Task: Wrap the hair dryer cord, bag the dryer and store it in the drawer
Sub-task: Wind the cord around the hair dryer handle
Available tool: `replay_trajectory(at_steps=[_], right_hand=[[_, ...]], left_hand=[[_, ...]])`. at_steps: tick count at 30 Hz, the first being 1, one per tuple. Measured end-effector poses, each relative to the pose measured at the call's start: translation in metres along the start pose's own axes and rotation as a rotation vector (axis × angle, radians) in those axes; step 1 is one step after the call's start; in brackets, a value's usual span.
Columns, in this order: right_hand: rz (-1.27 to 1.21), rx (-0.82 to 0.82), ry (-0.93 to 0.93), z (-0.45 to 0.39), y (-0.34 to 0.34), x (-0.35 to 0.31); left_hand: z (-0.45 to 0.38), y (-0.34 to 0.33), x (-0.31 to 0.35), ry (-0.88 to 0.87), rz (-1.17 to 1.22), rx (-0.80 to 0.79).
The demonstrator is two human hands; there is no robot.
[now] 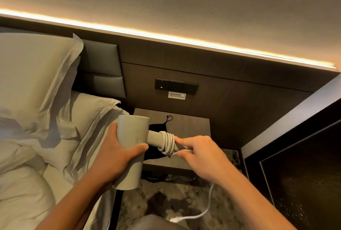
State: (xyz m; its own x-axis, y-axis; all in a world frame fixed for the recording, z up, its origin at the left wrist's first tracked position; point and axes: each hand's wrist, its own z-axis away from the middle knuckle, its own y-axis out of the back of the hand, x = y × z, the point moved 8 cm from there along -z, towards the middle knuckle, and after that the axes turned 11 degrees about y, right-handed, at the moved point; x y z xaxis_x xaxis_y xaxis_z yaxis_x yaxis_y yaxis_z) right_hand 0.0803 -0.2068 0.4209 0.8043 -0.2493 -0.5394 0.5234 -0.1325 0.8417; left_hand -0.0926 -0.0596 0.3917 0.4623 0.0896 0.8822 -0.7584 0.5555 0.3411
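A pale grey hair dryer [132, 133] is held over the nightstand [193, 126], its barrel upright and its handle pointing right. My left hand [118, 157] grips the barrel. Several turns of white cord [167, 143] are wound around the handle's end. My right hand [201, 153] pinches the cord beside the coil, index finger against the wraps. The loose cord hangs under my right wrist down to the white plug [176, 219] near the floor. A black drawstring bag [160, 128] lies on the nightstand behind the dryer, partly hidden.
A bed with white pillows [35, 82] and rumpled sheets fills the left side. A dark switch panel [176, 86] sits on the wooden wall above the nightstand. A dark cabinet [302, 174] stands on the right. Patterned carpet [156, 202] lies below.
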Motion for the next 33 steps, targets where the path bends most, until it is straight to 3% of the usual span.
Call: replay_trajectory(at_steps=[4, 7, 13, 17, 24, 33], right_hand=[[0.226, -0.088, 0.084, -0.006, -0.003, -0.012], [0.225, -0.125, 0.132, -0.009, 0.004, -0.011], [0.022, -0.132, 0.172, -0.009, 0.013, -0.011], [-0.173, -0.243, 0.181, -0.009, 0.012, -0.011], [-0.718, -0.119, 0.182, -0.006, 0.023, -0.007], [-0.946, 0.026, 0.095, 0.003, 0.014, -0.005]], left_hand=[[0.003, -0.008, -0.010, 0.083, 0.033, -0.061], [0.005, -0.007, -0.011, 0.144, 0.057, -0.180], [0.009, -0.003, -0.004, 0.139, 0.027, -0.359], [0.015, -0.010, -0.004, 0.157, 0.042, -0.496], [0.018, -0.014, -0.010, 0.241, 0.393, -0.750], [0.031, -0.035, -0.035, 0.516, 0.706, -0.913]])
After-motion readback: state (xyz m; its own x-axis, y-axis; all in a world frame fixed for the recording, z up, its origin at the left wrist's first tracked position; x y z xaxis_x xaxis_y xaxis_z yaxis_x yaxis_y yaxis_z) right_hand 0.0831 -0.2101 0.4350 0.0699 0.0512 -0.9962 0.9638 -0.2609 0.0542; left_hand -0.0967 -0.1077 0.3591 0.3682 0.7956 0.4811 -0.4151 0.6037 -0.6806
